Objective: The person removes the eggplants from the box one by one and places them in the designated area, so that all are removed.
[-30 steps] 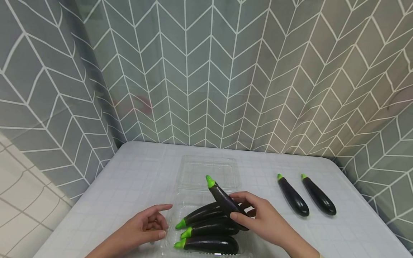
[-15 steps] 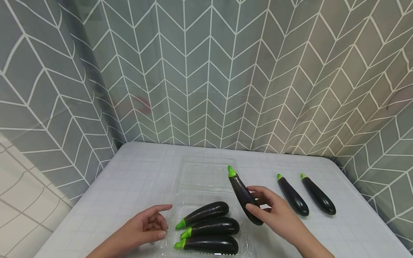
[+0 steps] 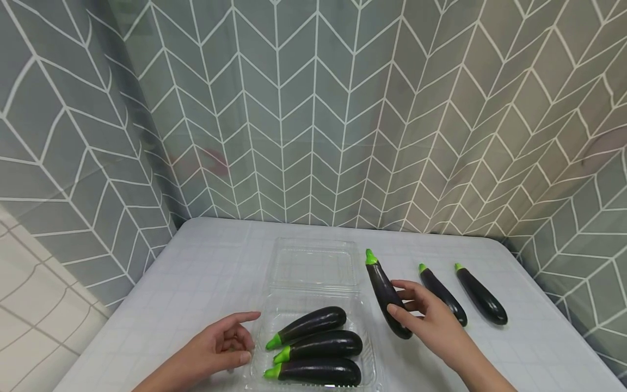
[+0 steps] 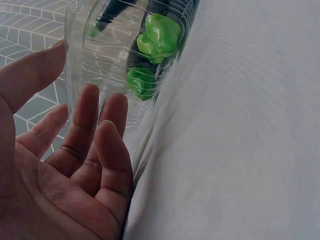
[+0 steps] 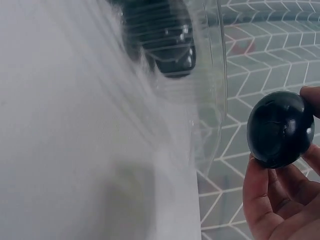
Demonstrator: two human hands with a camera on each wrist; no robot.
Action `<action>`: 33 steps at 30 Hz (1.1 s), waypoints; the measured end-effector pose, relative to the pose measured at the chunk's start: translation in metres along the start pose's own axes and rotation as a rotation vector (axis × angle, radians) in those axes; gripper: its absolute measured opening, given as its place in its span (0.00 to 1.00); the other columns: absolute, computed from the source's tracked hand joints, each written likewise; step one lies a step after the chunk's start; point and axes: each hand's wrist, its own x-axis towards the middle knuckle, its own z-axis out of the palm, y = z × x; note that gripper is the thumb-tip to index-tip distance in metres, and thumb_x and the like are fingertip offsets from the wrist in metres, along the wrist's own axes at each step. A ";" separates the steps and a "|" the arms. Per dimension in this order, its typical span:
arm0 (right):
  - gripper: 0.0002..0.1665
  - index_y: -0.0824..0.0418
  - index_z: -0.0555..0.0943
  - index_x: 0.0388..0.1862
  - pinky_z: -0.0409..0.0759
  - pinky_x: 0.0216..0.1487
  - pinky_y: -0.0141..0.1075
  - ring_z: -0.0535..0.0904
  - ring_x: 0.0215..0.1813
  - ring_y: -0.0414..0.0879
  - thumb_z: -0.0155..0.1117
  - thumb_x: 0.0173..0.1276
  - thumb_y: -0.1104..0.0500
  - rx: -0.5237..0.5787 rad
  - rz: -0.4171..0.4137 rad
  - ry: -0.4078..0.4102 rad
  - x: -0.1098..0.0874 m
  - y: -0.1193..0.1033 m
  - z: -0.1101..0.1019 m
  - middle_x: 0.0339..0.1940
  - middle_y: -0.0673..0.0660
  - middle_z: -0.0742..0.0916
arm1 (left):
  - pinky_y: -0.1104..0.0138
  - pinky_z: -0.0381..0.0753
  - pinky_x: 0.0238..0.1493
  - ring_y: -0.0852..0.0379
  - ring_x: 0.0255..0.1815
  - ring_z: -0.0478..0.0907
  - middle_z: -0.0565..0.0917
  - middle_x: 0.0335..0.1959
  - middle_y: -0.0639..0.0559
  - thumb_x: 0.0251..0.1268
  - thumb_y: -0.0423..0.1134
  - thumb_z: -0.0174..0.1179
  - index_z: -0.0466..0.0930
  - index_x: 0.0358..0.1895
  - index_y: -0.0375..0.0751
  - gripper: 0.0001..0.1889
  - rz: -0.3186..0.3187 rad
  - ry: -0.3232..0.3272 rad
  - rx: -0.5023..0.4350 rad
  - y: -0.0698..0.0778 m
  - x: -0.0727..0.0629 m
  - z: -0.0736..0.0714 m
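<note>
My right hand (image 3: 431, 321) grips an eggplant (image 3: 385, 291) near its thick end, its green stem pointing away toward the back. It is held up to the right of the clear plastic clamshell box (image 3: 369, 313). In the right wrist view, the thumb and fingers hold the round dark end of this eggplant (image 5: 280, 129). Inside the box lie three eggplants (image 3: 325, 344), stems to the left. My left hand (image 3: 220, 345) is beside the box's left wall with fingers loosely bent and nothing in them. In the left wrist view, its fingertips (image 4: 89, 95) overlap the clear wall.
The box's lid (image 3: 315, 265) lies folded back behind it. Two eggplants (image 3: 482, 294) lie on the white-covered table (image 3: 220, 261) at the right, stems toward the back. A patterned curtain (image 3: 303, 109) encloses the table's back and sides.
My right hand has moved right with the eggplant, from over the box to beyond its right edge. The left hand stays where it was.
</note>
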 end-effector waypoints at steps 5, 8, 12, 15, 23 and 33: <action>0.35 0.51 0.74 0.66 0.81 0.41 0.38 0.82 0.50 0.48 0.73 0.62 0.44 0.011 -0.005 0.005 0.002 0.009 -0.006 0.51 0.56 0.84 | 0.66 0.80 0.43 0.54 0.41 0.80 0.80 0.45 0.36 0.71 0.33 0.59 0.57 0.74 0.32 0.33 -0.008 0.004 0.000 -0.001 0.000 0.000; 0.36 0.52 0.74 0.67 0.81 0.41 0.38 0.82 0.50 0.49 0.72 0.63 0.43 -0.001 -0.016 0.019 0.003 0.014 -0.009 0.52 0.56 0.84 | 0.66 0.80 0.43 0.54 0.41 0.80 0.80 0.45 0.36 0.71 0.33 0.60 0.58 0.74 0.32 0.33 -0.007 0.004 0.001 -0.001 0.001 0.000; 0.35 0.53 0.73 0.68 0.80 0.41 0.38 0.81 0.49 0.49 0.71 0.64 0.44 0.018 -0.020 0.043 0.005 0.019 -0.012 0.53 0.58 0.84 | 0.66 0.80 0.43 0.54 0.42 0.80 0.80 0.46 0.36 0.71 0.33 0.60 0.57 0.74 0.32 0.33 -0.005 0.003 -0.007 -0.001 0.001 0.000; 0.35 0.55 0.73 0.68 0.80 0.41 0.37 0.82 0.48 0.49 0.71 0.65 0.46 0.039 -0.024 0.058 0.008 0.025 -0.012 0.52 0.59 0.84 | 0.66 0.80 0.43 0.54 0.41 0.80 0.80 0.46 0.36 0.71 0.33 0.60 0.58 0.74 0.32 0.33 -0.005 0.003 -0.002 -0.001 0.001 0.000; 0.39 0.54 0.71 0.70 0.78 0.42 0.39 0.82 0.49 0.48 0.69 0.65 0.41 0.006 0.022 0.076 0.014 0.036 -0.013 0.56 0.60 0.83 | 0.66 0.80 0.43 0.54 0.41 0.80 0.80 0.46 0.36 0.71 0.33 0.59 0.57 0.74 0.31 0.33 -0.004 -0.001 0.005 0.000 0.001 0.000; 0.40 0.57 0.70 0.69 0.77 0.43 0.40 0.82 0.50 0.49 0.68 0.65 0.39 -0.067 0.039 0.082 0.025 0.043 -0.013 0.56 0.61 0.83 | 0.66 0.80 0.43 0.54 0.41 0.81 0.80 0.46 0.35 0.72 0.33 0.58 0.56 0.74 0.29 0.32 0.025 -0.013 0.019 -0.002 0.001 -0.002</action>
